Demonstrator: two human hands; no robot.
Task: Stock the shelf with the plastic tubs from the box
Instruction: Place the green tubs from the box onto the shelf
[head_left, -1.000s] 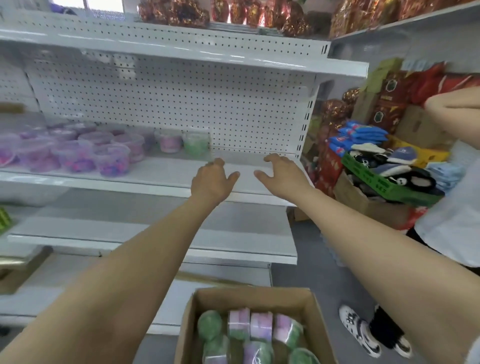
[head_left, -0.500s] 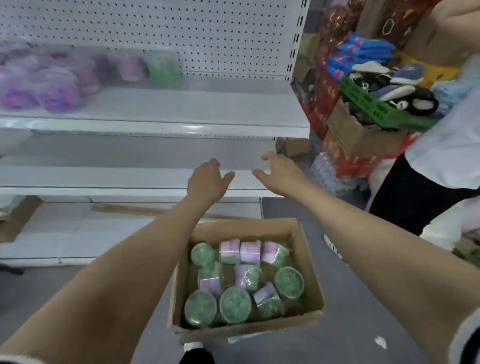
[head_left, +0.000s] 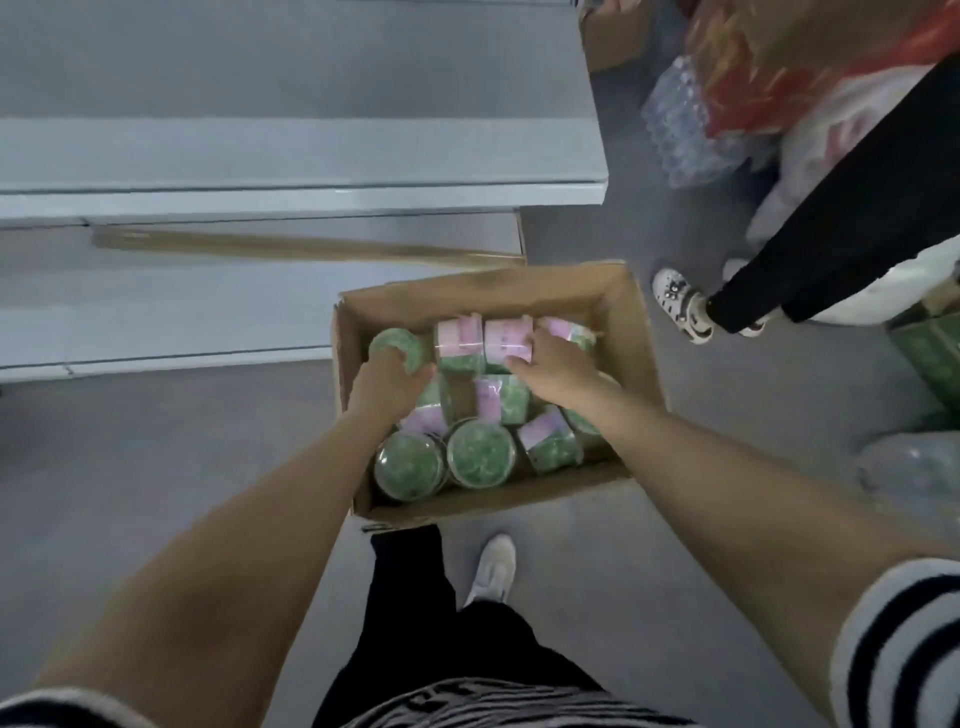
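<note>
An open cardboard box (head_left: 631, 332) sits on the floor in front of the white shelf (head_left: 291, 156). It holds several clear plastic tubs of green filling, some upright with their lids showing (head_left: 480, 452), some on their sides with pink labels (head_left: 508, 340). My left hand (head_left: 387, 387) is inside the box at the far left, its fingers curled over a green tub (head_left: 397, 343). My right hand (head_left: 553, 366) reaches over the back row, and its fingers lie on a pink-labelled tub (head_left: 566, 330) that it partly hides.
The lower shelf boards (head_left: 156, 306) are bare, with a strip of cardboard (head_left: 291, 247) lying on one. Another person's leg (head_left: 831, 218) and shoe (head_left: 680, 304) stand right of the box. Bags and packed goods (head_left: 691, 119) crowd the floor at right. My own shoe (head_left: 493, 569) is just behind the box.
My view has dropped from the shelf to the floor. Both hands have come down from shelf height into the box and now rest on tubs.
</note>
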